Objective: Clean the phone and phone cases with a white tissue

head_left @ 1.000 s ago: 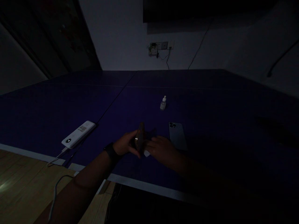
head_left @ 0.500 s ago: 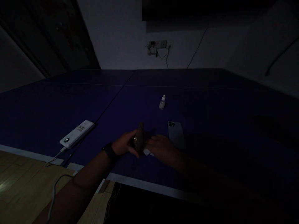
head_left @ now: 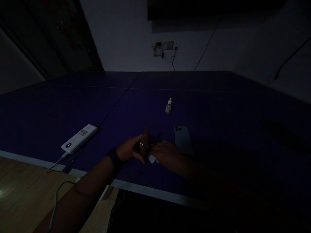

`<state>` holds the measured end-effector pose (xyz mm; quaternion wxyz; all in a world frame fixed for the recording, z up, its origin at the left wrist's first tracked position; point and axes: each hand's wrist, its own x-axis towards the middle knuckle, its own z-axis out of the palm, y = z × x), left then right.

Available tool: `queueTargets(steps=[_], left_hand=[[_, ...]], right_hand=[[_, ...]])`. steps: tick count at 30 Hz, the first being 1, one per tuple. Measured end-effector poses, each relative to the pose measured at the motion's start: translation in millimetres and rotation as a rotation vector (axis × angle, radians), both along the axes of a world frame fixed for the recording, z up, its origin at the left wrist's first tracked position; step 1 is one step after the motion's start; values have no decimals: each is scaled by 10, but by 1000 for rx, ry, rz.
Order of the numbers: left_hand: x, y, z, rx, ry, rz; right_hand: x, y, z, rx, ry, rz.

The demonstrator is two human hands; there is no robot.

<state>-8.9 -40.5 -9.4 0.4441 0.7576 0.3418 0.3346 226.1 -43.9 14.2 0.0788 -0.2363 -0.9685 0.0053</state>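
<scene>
My left hand (head_left: 130, 149), with a dark band on its wrist, grips a phone (head_left: 144, 142) held on edge above the blue table. On the phone's right side, my right hand (head_left: 167, 153) is closed on a white cloth or tissue (head_left: 152, 159) and presses it toward the phone's face. Its fingertips are partly hidden behind the phone. Just right of that hand a second phone (head_left: 183, 139) lies flat, its cameras facing up. Farther back stands a small dropper bottle (head_left: 168, 106) with a white top.
A white power bank (head_left: 79, 139) lies at the left with a cable (head_left: 57, 163) running off the table's near edge. The blue table (head_left: 109, 97) has a pale border strip. Sockets with plugs (head_left: 165, 47) are on the wall behind. The room is dim.
The white cloth under my right hand has shifted slightly and shows a little differently. Both hands stay nearly in place, and the phone is still in my left hand.
</scene>
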Motion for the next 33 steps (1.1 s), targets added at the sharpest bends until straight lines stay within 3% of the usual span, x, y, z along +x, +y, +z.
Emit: queueTargets(steps=[5,11,13,22,28,33], left_hand=[[0,3,-5,-1,19,0],[6,-1,-15,-11,-15,6],[8,4,-23,-19,-24,-1],[17,-20,37,-51,8,11],[11,1,25,-27,-15,19],[17,-43,42,-31,-24,35]], right_hand=[[-2,-32,-1,-124,34,187],[23,4,-2,-18,14,-19],[14,4,-7,-6,5,-22],[30,24,-27,-200,102,227],[52,-18,42,-141,65,4],[36,-92,28,-137,213,52]])
